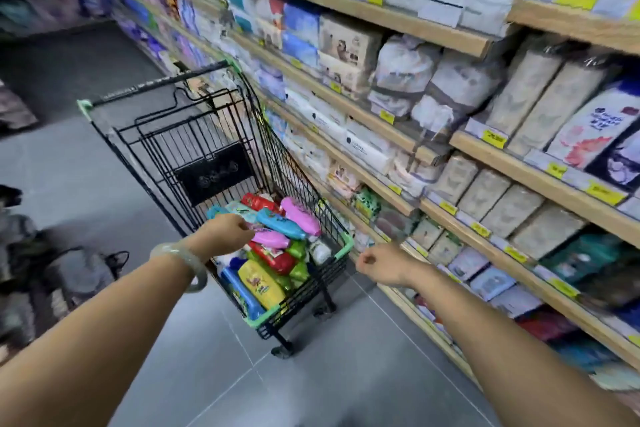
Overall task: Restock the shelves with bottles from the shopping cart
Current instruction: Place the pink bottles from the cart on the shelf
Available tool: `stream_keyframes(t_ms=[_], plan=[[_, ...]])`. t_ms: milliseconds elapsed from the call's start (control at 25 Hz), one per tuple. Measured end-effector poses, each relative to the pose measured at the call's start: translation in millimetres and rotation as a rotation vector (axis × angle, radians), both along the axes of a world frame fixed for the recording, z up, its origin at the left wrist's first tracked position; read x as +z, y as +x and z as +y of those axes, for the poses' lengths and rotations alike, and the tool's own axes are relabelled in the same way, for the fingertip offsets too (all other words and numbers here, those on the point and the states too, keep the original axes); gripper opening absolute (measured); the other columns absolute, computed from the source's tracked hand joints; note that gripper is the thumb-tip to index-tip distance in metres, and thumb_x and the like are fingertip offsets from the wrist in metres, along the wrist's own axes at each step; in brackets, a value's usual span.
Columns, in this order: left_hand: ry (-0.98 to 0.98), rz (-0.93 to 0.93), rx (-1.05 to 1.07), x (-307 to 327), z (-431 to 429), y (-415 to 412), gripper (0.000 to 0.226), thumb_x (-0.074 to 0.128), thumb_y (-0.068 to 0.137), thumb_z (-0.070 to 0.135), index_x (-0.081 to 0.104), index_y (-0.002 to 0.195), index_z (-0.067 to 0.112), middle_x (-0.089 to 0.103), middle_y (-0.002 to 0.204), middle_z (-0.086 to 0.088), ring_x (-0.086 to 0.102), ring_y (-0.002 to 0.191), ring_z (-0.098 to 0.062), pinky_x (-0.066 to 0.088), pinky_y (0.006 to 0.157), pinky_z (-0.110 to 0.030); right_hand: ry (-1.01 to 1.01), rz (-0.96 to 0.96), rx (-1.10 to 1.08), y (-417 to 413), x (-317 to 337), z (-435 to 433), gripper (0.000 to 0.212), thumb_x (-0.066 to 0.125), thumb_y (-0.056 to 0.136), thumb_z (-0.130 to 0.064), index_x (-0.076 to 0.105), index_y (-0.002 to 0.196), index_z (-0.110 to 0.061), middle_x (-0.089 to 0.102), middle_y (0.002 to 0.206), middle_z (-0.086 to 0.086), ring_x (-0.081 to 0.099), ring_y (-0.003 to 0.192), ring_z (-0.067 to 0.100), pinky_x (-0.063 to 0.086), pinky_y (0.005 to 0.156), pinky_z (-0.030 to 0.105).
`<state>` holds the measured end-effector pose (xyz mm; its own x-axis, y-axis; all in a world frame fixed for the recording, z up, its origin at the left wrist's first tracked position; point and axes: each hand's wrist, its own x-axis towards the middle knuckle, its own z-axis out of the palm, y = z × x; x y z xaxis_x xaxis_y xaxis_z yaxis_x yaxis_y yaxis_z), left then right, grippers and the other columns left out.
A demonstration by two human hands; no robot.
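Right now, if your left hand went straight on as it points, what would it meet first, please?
Probably the lower pink plastic bottle lying on the pile in the black wire shopping cart, just beyond the left hand; depth is unclear.

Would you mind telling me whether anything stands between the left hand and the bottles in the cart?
Nothing visible does. The left hand hovers right over the bottles, which lie uncovered in the open-topped cart.
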<state>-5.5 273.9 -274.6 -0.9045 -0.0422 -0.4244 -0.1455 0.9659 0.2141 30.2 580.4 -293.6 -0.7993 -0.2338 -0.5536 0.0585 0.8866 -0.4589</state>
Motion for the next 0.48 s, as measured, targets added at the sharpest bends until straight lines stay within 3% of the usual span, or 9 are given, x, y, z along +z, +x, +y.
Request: stream_keyframes(t_ms=[80, 200, 280, 400, 480], plan=[[0.026, -0.027, 0.006, -19.2, -13.1, -24.2, 0.027, 0.049, 0.094, 0.036, 0.065, 0.093, 0.014, 0.067, 0.098, -0.008, 0.059, 0.084, -0.021, 0.049, 0.078, -0.033, -0.027, -0.038, 0.006, -30.1, -15.4, -24.1, 0.028, 0.051, 0.094, -0.023, 0.067, 0.099, -0.001, 0.069, 0.107, 0.012, 0.061, 0.106, 0.026, 0.048, 0.095, 0.035], [0.06, -0.093, 0.042, -47.4, -27.8, -63.0, 0.024, 0.048, 0.095, 0.036, 0.064, 0.095, 0.018, 0.066, 0.096, -0.001, 0.061, 0.085, -0.016, 0.051, 0.078, -0.031, -0.084, -0.093, -0.026, -80.4, -37.8, -45.9, 0.018, 0.052, 0.093, -0.025, 0.066, 0.085, -0.017, 0.067, 0.082, 0.001, 0.062, 0.083, 0.02, 0.05, 0.082, 0.032], [0.087, -0.14, 0.068, -66.8, -38.1, -90.0, 0.023, 0.048, 0.094, 0.038, 0.063, 0.093, 0.021, 0.066, 0.093, 0.002, 0.062, 0.083, -0.013, 0.051, 0.076, -0.029, -0.115, -0.155, -0.067, -115.4, -55.4, -55.4, 0.017, 0.052, 0.093, -0.027, 0.061, 0.079, -0.027, 0.069, 0.085, 0.001, 0.062, 0.077, 0.016, 0.051, 0.076, 0.034], [0.055, -0.219, 0.067, -100.1, -52.3, -134.1, 0.028, 0.045, 0.092, 0.041, 0.065, 0.1, 0.023, 0.066, 0.094, 0.002, 0.062, 0.087, -0.015, 0.053, 0.085, -0.035, -0.225, -0.272, -0.235, -164.8, -81.9, -68.7, 0.013, 0.049, 0.096, -0.023, 0.06, 0.089, -0.021, 0.064, 0.09, 0.001, 0.057, 0.074, 0.015, 0.046, 0.065, 0.029], [0.02, -0.267, 0.03, -122.6, -56.4, -158.4, 0.03, 0.042, 0.095, 0.037, 0.064, 0.104, 0.019, 0.064, 0.094, 0.0, 0.06, 0.086, -0.016, 0.052, 0.083, -0.034, -0.26, -0.325, -0.347, -188.9, -102.2, -78.4, 0.013, 0.048, 0.096, -0.023, 0.059, 0.093, -0.019, 0.063, 0.093, 0.004, 0.057, 0.077, 0.017, 0.045, 0.068, 0.031]])
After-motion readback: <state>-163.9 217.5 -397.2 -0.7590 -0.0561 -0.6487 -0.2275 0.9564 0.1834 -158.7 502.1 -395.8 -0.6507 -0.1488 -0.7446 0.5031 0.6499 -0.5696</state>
